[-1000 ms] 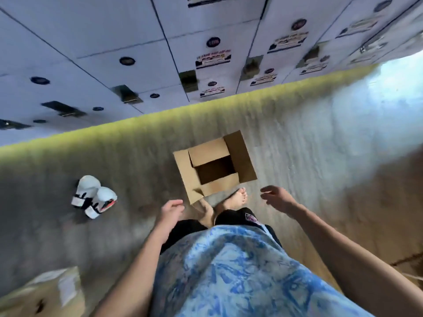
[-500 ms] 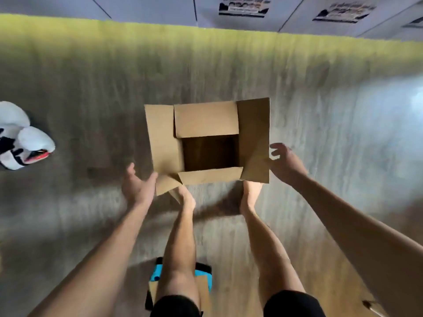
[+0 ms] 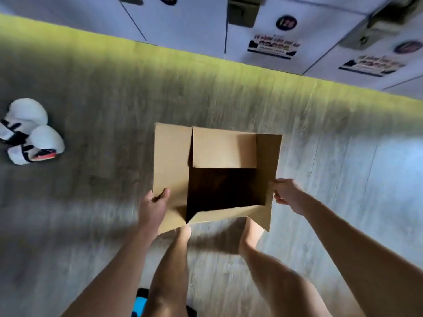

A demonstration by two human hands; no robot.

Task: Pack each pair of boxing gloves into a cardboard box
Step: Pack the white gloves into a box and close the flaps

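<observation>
Open cardboard box (image 3: 174, 161) sat on the floor (image 3: 320, 179) just ahead of the person's bare feet, flaps spread, inside dark. Left hand (image 3: 153, 204) gripped the left flap, thumb on top. Right hand (image 3: 288, 195) pinched the right flap edge, though blur hid the fingers. Pair of white boxing gloves (image 3: 29, 131) lay well apart, far left.

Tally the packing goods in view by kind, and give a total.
White boxing gloves: 2
Open cardboard box: 1
Total: 3
</observation>
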